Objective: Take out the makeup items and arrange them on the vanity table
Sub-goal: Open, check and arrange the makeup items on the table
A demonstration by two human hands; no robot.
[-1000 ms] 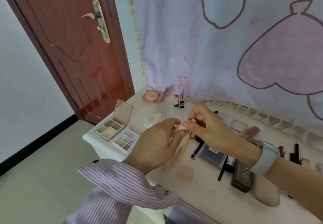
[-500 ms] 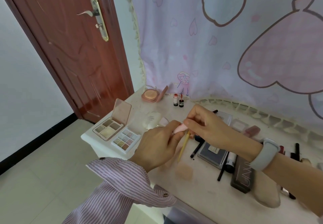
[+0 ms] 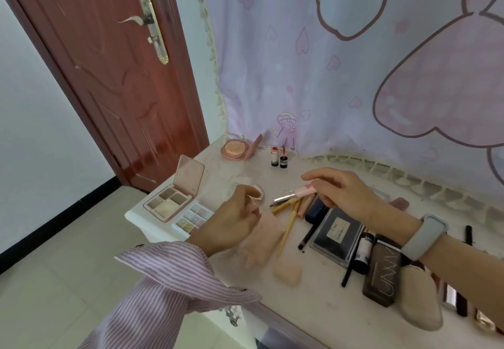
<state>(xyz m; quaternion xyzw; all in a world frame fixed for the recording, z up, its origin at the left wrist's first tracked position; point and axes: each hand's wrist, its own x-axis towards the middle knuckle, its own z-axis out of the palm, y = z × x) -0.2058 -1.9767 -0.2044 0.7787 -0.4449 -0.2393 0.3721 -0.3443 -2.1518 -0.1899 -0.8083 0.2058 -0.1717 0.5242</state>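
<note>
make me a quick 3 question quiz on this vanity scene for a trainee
1. True or false: the right hand grips a pink-handled brush.
2. Where does the round compact sit? A) back left corner of the vanity table B) front edge C) on the floor
3. Fill in: the lid of the four-pan palette is ____.

Key: 1 true; 2 A; 3 open

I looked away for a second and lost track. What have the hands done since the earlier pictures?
The hands, joined before around a small pink item, have pulled apart. The right hand now holds a pink-handled brush with its silver end pointing left, above the yellow brushes. The left hand has drawn back left toward a small white case. The palettes and the two small bottles stayed put.
</note>
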